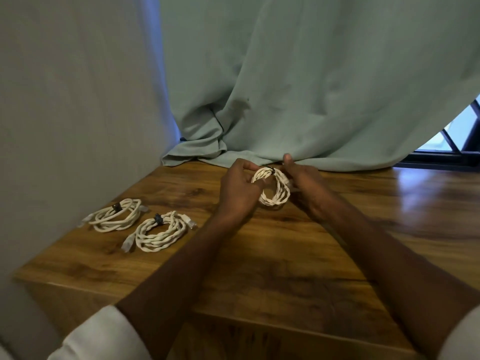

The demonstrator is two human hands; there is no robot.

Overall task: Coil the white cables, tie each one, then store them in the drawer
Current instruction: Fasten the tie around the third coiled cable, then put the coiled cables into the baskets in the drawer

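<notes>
White sleeves (104, 333) nearest; two tied coils (161, 231) left; curtain (298, 87) behind

A home room: wooden table (285, 255), draped curtain (298, 87), window (457, 133)

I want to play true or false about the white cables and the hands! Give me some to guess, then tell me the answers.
1. Two coiled cables lie on the wooden table, the far-left coil and the coil beside it. True.
2. Both hands, the left hand and the right hand, hold a third coil. True.
3. The coils on the table have no ties. False: each has a dark tie.
4. The curtain is red. False: it is pale green.
</notes>
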